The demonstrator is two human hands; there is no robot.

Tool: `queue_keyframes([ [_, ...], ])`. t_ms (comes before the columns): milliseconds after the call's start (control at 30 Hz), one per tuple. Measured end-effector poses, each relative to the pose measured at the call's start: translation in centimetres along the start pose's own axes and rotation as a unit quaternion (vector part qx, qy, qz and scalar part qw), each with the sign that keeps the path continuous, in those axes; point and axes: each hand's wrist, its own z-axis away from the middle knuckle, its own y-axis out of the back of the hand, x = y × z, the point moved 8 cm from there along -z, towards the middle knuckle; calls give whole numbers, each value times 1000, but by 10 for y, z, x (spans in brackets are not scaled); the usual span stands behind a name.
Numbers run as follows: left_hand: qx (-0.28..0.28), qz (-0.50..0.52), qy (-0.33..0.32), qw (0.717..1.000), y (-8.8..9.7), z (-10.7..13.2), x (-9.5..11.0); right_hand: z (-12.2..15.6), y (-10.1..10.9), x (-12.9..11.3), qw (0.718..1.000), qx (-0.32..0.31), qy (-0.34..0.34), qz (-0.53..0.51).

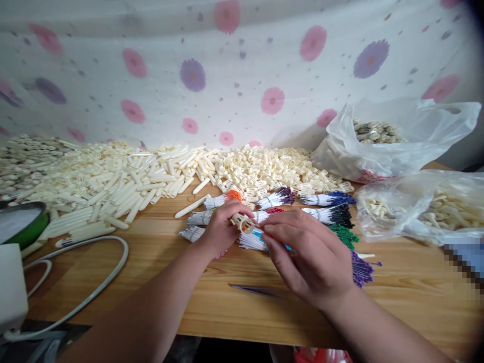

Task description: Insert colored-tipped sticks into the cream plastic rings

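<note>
arms: 2 in view, both bare, angled inward from the lower corners
left forearm [147, 302]: enters bottom left, runs up and right
left wrist [202, 248]: roughly in line with forearm
left hand [221, 227]: curled in a grip, knuckles up
right forearm [389, 322]: enters bottom right, runs up and left
right hand [313, 247]: back to camera, fingers bent, pointing left
right thumb [278, 254] + index: tips drawn into a pinch
spacing: 2 hands near each other, fingertips converging mid-view
</note>
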Motion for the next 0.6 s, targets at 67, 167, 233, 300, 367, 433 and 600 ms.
queue_keyframes([
  [67, 2, -14, -8, 1000, 1, 0, 0, 2, -1, 10, 999, 10, -38, -12],
  [167, -20, -36, -34, 999, 0, 0, 2, 5, -5, 21, 997, 1, -71, 1],
  [233, -40, -44, -52, 997, 0, 0, 5, 7, -9, 25, 997, -19, -73, 22],
  [300, -55, -49, -58, 996, 0, 1, 7, 9, -10, 28, 996, -24, -71, 46],
  [367, -59, -53, -60, 995, 0, 2, 8, 11, -9, 30, 995, -9, -71, 66],
  [433, -54, -63, -66, 994, 0, 3, 8, 11, -6, 32, 994, 10, -76, 78],
  [600, -16, -92, -83, 992, 0, 3, 8, 11, -6, 35, 993, 10, -92, 68],
])
